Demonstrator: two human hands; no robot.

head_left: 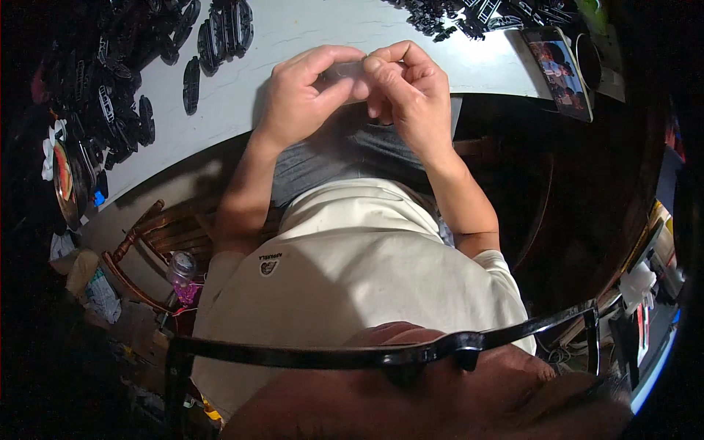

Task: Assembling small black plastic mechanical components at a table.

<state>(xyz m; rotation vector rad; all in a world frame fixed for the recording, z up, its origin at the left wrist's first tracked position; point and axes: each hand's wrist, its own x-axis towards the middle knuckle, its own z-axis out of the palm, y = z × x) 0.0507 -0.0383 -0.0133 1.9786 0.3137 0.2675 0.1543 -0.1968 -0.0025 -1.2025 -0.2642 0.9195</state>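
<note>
My left hand and my right hand meet over the front edge of the white table, above my lap. The right thumb and index finger are pinched together near the left index fingertip. A tiny dark bit shows at that pinch, too small to name. My left fingers are curved round toward the right hand, with the thumb stretched below. Something pale and hazy seems to lie between the hands, but I cannot make it out. Nearest to the left hand lies a long oval black plastic piece with slots.
Several similar black pieces stand in a row at the back left, beside a large dark heap. Small black parts are scattered at the back right. A phone leans at the right edge. A wooden chair is below left.
</note>
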